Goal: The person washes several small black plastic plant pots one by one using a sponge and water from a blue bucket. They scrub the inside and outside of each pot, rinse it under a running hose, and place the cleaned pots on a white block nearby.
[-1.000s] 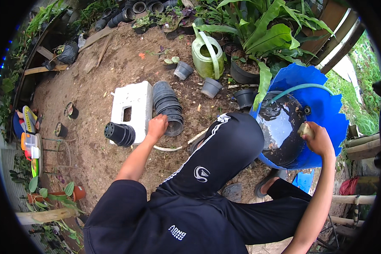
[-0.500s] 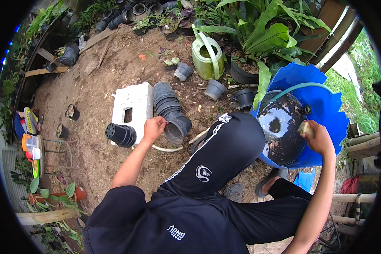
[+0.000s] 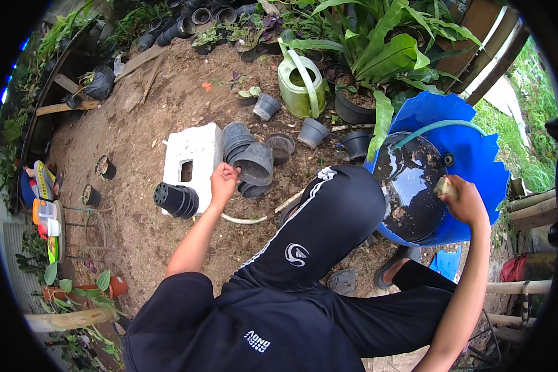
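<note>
The black plastic nursery pot lay just right of the white foam block, our left hand gripping its rim; our right hand clutched a pale sponge over the blue water barrel.

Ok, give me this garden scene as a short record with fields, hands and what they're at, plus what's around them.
left hand: gripping the rim of a grey plastic pot that heads a lying stack
right hand: holding a pale sponge over the blue barrel
barrel: dark water, green hose over its rim
nearby: white foam block, black pot stack, green watering can
ground: bare soil
</note>
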